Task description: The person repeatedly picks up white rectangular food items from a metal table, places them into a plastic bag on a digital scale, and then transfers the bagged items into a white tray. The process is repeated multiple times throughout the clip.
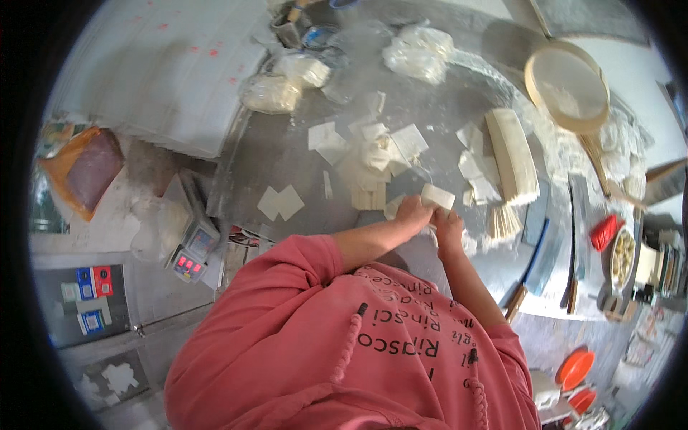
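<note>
Both hands meet near the front edge of the floury grey worktop. My left hand and my right hand are closed around a small pale stack of dough sheets. Left of them sits another block of square dough sheets. Beyond it, a rounded pale lump is surrounded by loose square sheets. To my right lie a long block of stacked dough sheets and, nearer me, a fanned bunch of sheets. Fingertip details are too small to tell.
Two overlapping dough squares lie at left, near a digital scale. Plastic-wrapped pale bundles sit farther back. At right are a round sieve, a long blade with a wooden handle, another long knife and an oval dish.
</note>
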Available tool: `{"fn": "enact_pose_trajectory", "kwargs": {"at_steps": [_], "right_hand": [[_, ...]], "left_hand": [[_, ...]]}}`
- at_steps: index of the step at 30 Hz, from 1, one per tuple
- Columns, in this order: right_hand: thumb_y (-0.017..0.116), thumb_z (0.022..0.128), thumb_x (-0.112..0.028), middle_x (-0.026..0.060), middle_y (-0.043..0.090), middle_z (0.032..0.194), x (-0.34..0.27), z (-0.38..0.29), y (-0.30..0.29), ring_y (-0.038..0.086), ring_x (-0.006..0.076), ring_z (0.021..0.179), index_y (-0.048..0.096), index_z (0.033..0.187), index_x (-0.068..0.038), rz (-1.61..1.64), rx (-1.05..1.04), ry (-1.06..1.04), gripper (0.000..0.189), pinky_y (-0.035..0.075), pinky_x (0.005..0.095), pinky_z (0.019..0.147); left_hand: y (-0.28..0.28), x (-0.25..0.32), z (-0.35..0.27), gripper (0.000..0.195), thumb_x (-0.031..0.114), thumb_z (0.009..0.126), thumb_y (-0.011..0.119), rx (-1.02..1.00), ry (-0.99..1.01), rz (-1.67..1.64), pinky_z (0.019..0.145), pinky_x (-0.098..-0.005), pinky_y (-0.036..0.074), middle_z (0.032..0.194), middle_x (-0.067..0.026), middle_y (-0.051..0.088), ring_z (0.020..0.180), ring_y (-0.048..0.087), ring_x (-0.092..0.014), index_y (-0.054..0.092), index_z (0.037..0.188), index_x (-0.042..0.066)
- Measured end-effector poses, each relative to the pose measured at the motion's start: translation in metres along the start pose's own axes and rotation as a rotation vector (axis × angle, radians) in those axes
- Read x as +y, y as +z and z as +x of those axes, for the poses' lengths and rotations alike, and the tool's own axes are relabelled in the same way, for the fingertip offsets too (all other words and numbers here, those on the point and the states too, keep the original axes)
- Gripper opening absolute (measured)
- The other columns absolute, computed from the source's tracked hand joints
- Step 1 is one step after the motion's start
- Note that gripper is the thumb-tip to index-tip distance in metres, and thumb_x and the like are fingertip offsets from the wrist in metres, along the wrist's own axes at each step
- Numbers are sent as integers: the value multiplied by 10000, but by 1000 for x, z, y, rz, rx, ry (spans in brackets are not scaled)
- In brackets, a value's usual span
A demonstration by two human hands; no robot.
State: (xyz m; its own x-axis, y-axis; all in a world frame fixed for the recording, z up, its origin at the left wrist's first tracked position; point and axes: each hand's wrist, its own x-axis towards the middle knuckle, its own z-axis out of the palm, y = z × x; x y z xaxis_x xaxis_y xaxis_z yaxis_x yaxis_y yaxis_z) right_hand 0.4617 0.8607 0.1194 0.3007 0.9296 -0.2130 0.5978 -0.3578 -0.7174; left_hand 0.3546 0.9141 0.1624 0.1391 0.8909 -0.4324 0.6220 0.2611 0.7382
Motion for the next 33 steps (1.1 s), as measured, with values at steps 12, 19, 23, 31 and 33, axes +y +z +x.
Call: {"fn": "enact_pose_trajectory", "kwargs": {"at_steps": [12, 19, 23, 31, 33], "right_hand": [[519, 849, -229, 218, 531, 961, 9, 13, -4, 446, 330, 995, 550, 1003, 47, 455, -203, 184, 317, 358, 405, 866], [488, 893, -298, 104, 560, 954, 1, 6, -25, 508, 171, 864, 557, 943, 3, 732, -321, 241, 313, 384, 342, 763], [323, 930, -496, 77, 570, 1034, -9, -2, -51, 519, 150, 890, 520, 1122, -38, 1082, -275, 257, 535, 390, 301, 785], [284, 953, -442, 122, 531, 1171, -77, 43, -76, 527, 235, 1059, 436, 1228, -25, 1459, -534, -4, 522, 400, 366, 932], [338, 944, -404, 171, 529, 1176, -104, 67, -59, 534, 268, 1056, 478, 1186, -17, 948, -418, 27, 478, 420, 374, 905]], "left_hand": [[-1, 1, 2, 393, 337, 684, 650, 123, -62, -137, 603, -361, 469, 711, -166, 620, 669, 612, -261, 625, 725, -52], [-27, 17, 13, 391, 367, 639, 705, -194, -56, -413, 531, -339, 437, 578, -83, 538, 561, 536, -203, 570, 630, 0], [-26, 38, -5, 438, 359, 649, 709, 88, 394, -9, 618, -380, 452, 744, -183, 558, 691, 561, -314, 512, 768, -13], [-76, 64, 8, 505, 297, 719, 710, -1, 299, -369, 696, -303, 474, 923, -126, 565, 809, 569, -172, 467, 1014, -32], [-83, 69, 17, 420, 226, 786, 651, -14, 22, -679, 760, -331, 467, 963, -117, 569, 893, 564, -191, 462, 1063, -27]]}}
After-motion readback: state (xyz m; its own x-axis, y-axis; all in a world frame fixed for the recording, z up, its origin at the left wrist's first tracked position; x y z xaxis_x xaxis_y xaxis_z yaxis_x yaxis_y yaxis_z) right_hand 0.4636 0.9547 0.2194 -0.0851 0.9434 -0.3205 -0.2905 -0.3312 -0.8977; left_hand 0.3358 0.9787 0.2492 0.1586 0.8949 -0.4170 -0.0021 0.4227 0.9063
